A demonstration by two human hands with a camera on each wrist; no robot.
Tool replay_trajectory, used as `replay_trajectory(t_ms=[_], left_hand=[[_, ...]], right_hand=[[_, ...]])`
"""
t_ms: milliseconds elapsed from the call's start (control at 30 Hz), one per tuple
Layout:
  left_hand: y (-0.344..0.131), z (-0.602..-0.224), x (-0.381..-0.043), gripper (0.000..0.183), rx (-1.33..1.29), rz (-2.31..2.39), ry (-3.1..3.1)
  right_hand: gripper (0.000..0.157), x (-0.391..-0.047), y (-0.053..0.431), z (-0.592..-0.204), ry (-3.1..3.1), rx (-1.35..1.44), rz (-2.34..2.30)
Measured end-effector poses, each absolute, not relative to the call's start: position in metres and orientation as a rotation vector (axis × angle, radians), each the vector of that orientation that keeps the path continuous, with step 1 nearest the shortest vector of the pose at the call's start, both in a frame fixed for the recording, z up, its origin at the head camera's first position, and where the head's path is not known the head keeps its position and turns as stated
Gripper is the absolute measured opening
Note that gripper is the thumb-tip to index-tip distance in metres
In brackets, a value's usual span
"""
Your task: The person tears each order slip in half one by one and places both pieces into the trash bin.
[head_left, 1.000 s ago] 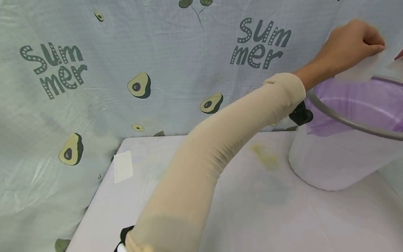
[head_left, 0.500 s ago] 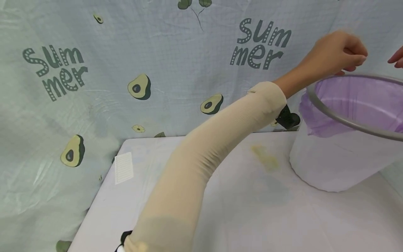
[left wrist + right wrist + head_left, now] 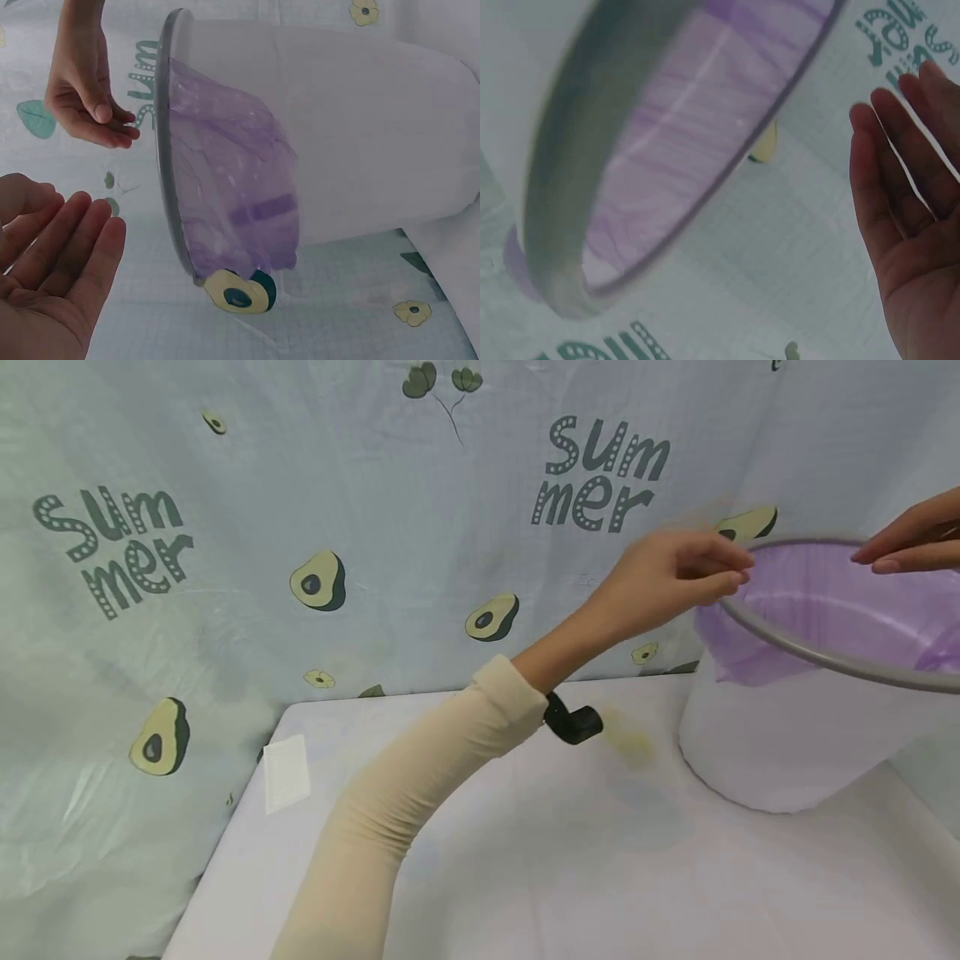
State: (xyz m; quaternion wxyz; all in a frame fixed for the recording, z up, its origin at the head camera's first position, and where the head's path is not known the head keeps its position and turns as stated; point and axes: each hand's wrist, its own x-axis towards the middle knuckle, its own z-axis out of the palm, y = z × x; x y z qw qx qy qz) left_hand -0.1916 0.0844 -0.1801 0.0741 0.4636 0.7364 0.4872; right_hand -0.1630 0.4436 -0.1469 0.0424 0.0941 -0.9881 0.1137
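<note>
A white bin (image 3: 780, 752) stands at the right, lined with a purple bin bag (image 3: 832, 585) folded over its side and topped by a grey rim (image 3: 817, 653). My left hand (image 3: 675, 572) is beside the rim's left edge, its fingers loosely bent and holding nothing. Over the far right part of the opening, my right hand (image 3: 918, 539) is partly cut off by the frame edge. In the left wrist view, the left palm (image 3: 52, 285) shows bare, apart from the rim. Bare too, in the right wrist view, is the right palm (image 3: 922, 247) with extended fingers.
The bin stands on a white-covered table (image 3: 555, 827). A small white ribbed sheet (image 3: 287, 774) lies near its left edge. Behind hangs a printed cloth (image 3: 405, 527) with avocados and lettering. A black wrist camera (image 3: 573, 720) sits below the left cuff.
Thin white pieces seen at both hands a second ago are gone from them. My left hand has moved left and down past the rim; my right hand has come further into view.
</note>
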Motion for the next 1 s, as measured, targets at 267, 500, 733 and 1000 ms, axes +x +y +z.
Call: replay_trajectory(t_ms=[267,500,733,1000], left_hand=[[0.029,-0.231,-0.2,0.025,1.462,1.597,2.273],[-0.004,-0.262,-0.204,0.022,1.416,1.718,2.28],[-0.027,-0.285,-0.2,0.018,1.362,1.681,2.442],[-0.042,-0.315,-0.188,0.018,1.442,1.521,2.569]], right_hand=[[0.031,-0.133,0.389,-0.172,-2.788,0.357,0.521],[0.045,-0.1,0.339,-0.194,-2.457,0.842,0.486],[0.055,-0.079,0.319,-0.207,-2.427,0.918,0.296],[0.048,-0.056,0.291,-0.23,-2.369,0.947,0.308]])
